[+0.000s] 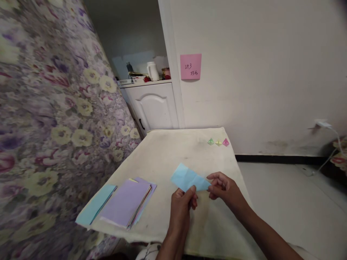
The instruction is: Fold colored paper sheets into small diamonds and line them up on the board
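A light blue sheet of paper, folded into a long strip, is held just above the cream table. My left hand pinches its near edge from below. My right hand pinches its right end. A stack of coloured paper sheets, lilac on top, lies on the table to the left of my hands. A light blue sheet lies beside that stack at the table's left edge.
Three small folded paper shapes, green, yellow and pink, sit at the table's far right corner. A pink sticky note hangs on the wall. A floral fabric surface rises at left. A white cabinet stands behind.
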`<state>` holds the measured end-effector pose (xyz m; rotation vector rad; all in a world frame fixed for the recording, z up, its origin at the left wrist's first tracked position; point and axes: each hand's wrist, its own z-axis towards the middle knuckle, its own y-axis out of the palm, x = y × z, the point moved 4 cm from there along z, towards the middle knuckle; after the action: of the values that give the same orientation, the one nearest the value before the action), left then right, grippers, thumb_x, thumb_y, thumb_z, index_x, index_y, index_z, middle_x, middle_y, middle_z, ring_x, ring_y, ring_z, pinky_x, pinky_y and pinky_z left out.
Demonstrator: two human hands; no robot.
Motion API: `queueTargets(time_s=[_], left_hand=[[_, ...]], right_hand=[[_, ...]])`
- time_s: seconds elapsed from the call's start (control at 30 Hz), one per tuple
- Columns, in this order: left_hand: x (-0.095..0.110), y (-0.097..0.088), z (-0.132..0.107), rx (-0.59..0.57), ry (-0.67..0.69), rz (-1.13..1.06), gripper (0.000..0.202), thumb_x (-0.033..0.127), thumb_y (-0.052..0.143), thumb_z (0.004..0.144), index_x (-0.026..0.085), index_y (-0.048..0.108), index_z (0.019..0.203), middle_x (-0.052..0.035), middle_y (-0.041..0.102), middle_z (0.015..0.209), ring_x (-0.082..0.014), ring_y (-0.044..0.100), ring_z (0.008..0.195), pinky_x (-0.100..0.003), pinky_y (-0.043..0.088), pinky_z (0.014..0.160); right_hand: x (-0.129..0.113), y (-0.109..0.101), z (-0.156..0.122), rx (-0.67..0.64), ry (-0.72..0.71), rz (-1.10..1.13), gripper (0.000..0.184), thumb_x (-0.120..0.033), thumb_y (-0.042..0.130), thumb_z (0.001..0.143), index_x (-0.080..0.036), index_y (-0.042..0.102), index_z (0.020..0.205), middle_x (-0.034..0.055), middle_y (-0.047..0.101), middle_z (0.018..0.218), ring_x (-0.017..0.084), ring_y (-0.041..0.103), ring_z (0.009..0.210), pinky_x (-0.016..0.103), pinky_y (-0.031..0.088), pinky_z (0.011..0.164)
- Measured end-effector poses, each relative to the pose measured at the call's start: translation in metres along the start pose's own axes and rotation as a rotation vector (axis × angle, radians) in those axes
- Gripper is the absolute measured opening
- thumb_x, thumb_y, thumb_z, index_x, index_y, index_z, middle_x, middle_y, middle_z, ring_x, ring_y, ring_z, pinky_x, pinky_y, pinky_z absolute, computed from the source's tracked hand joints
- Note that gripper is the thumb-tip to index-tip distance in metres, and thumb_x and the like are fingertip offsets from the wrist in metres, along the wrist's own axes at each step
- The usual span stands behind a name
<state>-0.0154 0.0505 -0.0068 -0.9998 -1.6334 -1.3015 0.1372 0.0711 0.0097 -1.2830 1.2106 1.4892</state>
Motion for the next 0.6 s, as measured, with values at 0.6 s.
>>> queueTargets(time_s=[0.6], left_hand=[[-0.014, 0.008, -0.004, -0.079, -0.052, 0.117, 0.026, 0.033, 0.066, 0.071, 0.013, 0.056, 0.057, 0.0026, 0.053, 0.043, -0.0058, 0.041, 0.034, -0.018, 0.029, 0.037]], right_hand=[[0.014, -0.001, 0.004, -0.183, 0.076, -0.166, 0.019, -0.031, 0.066, 0.069, -0.015, 0.058, 0.067, -0.0024, 0.055, 0.058, 0.01, 0.049, 0.053, 0.021, 0.037, 0.05]])
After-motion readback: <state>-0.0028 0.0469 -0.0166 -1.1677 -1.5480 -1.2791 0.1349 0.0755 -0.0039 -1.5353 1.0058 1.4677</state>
